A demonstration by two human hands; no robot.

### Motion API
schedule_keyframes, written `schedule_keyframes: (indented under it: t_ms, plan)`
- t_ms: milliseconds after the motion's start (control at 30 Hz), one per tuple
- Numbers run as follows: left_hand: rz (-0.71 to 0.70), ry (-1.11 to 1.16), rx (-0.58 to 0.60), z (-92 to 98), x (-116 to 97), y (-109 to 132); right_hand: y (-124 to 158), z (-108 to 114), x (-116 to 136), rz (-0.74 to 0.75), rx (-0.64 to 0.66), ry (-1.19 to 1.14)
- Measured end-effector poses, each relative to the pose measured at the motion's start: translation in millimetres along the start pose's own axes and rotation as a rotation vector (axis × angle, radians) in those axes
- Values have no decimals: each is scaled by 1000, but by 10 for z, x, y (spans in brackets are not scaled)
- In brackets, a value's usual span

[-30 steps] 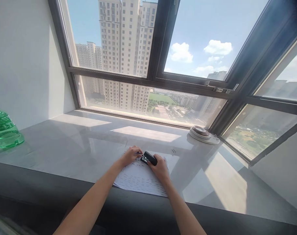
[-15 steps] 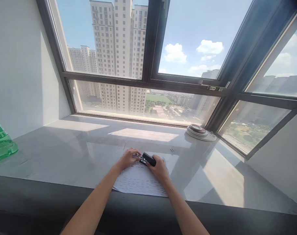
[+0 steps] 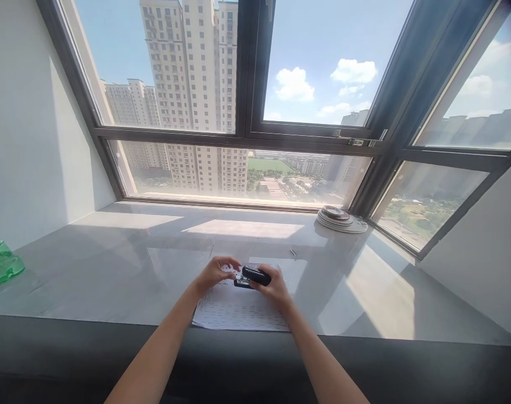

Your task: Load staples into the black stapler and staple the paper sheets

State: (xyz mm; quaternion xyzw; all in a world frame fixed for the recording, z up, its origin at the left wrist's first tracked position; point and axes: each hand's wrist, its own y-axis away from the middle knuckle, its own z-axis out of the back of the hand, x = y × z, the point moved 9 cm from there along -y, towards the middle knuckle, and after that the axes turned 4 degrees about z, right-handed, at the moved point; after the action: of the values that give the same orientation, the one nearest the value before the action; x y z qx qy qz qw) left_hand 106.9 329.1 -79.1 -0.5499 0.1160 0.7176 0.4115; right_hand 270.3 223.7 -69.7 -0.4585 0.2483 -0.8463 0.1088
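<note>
One stapler (image 3: 254, 275), partly behind right hand (image 3: 276, 287)

This is a room high up in a building. I can't tell if it is a home or an office. Big windows (image 3: 171, 136) look down on a green field (image 3: 270, 165) and across at tall towers (image 3: 199, 73). Under them is a wide gray window sill (image 3: 112, 275), beside a plain white wall (image 3: 19, 123).

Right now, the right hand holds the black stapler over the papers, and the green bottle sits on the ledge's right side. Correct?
No: the green bottle sits on the left side of the ledge, as the head view shows. The right hand does hold the black stapler over the papers.
</note>
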Motion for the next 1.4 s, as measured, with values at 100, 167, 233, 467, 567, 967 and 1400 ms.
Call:
schedule_keyframes:
  t_ms: [100, 167, 233, 467, 567, 967, 1400]
  plan:
    - [-46, -109, 4, -94, -16, -4, 9, -33, 78, 21, 46, 28]
    - [-68, -139, 30, -158, -29, 1, 16, -72, 78, 1, 94, 41]
    - [-86, -154, 92, -228, -54, 12, 26, -117, 60, -20, 149, 34]
    - [-89, -191, 74, -170, -139, 19, -3, -63, 106, 31, 61, 63]
    - [-44, -236, -6, -93, -93, 12, 30, 99, 118, -1, -115, 59]
    - [-111, -529, 126, -355, -70, 49, 905, 1459, -637, -384, -413, 281]
    - [-239, -615, 188, -1556, -489, 50, 745, 1366, -784, -255, -54, 210]
